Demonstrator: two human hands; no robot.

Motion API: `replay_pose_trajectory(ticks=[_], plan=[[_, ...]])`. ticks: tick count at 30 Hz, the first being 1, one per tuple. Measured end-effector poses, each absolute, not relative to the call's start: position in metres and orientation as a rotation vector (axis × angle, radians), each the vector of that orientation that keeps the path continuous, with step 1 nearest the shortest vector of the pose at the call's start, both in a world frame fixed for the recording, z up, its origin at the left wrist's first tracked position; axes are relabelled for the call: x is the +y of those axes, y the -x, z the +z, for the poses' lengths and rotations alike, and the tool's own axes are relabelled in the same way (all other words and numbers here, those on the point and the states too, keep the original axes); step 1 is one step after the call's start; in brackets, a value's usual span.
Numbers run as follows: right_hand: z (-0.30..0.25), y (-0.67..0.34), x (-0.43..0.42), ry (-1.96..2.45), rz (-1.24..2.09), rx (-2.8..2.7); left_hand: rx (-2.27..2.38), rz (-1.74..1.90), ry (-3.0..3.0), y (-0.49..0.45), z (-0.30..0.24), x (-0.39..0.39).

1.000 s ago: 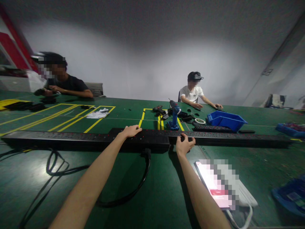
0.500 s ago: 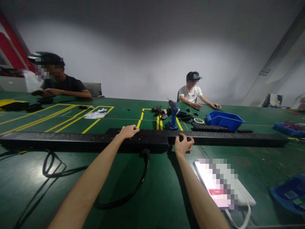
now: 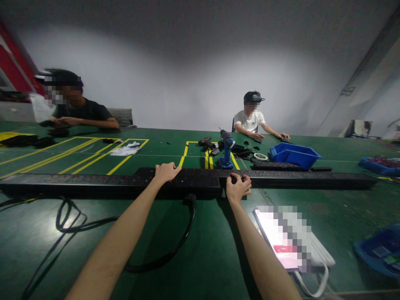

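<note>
Two long black power strips with red-lit sockets lie side by side across the table, overlapping in the middle. My left hand [image 3: 166, 172] is closed over the near power strip [image 3: 93, 189] where it overlaps the other; its fingertips are partly hidden. Just beyond the near strip's right end, my right hand [image 3: 238, 188] is at the front edge of the far power strip [image 3: 312, 179], fingers curved and apart. A black plug [image 3: 191, 201] sits in the near strip's front side, and its cable [image 3: 175, 250] curves down under my left forearm.
Behind the strips stand a blue cordless drill [image 3: 226, 150] and a blue bin [image 3: 293, 155]. A lit phone [image 3: 275, 241] lies at front right, near a blue container [image 3: 379, 252]. Looped cable [image 3: 68, 221] lies left. Two people [image 3: 84, 110] sit across the green table [image 3: 312, 216].
Both hands stay at the strips. My right hand has shifted very slightly left, and the view has moved a little.
</note>
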State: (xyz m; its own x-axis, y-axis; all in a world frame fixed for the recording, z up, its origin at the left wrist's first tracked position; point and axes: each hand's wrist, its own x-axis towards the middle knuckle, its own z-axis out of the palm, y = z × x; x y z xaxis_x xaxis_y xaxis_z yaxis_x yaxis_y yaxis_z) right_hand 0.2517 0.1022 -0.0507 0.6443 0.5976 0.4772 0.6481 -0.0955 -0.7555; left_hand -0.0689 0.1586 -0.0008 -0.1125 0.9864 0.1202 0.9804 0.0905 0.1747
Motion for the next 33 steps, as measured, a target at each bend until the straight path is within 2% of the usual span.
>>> replay_pose_trajectory(ticks=[19, 23, 26, 29, 33], plan=[[-0.051, -0.246, 0.105, 1.844, -0.127, -1.027, 1.975, 0.412, -2.278, 0.082, 0.002, 0.152], [-0.053, -0.246, 0.105, 1.857, -0.104, -1.079, 2.226, 0.525, -2.222, 0.072, 0.005, 0.142], [-0.054, -0.248, 0.106, 1.84, -0.022, -1.077, 2.568, 0.646, -1.92, 0.069, 0.004, 0.139], [-0.055, -0.251, 0.106, 1.812, 0.024, -1.087, 2.714, 0.708, -1.614, 0.072, -0.002, 0.143], [-0.055, -0.252, 0.106, 1.799, 0.035, -1.097, 2.689, 0.539, -1.529, 0.086, -0.006, 0.158]])
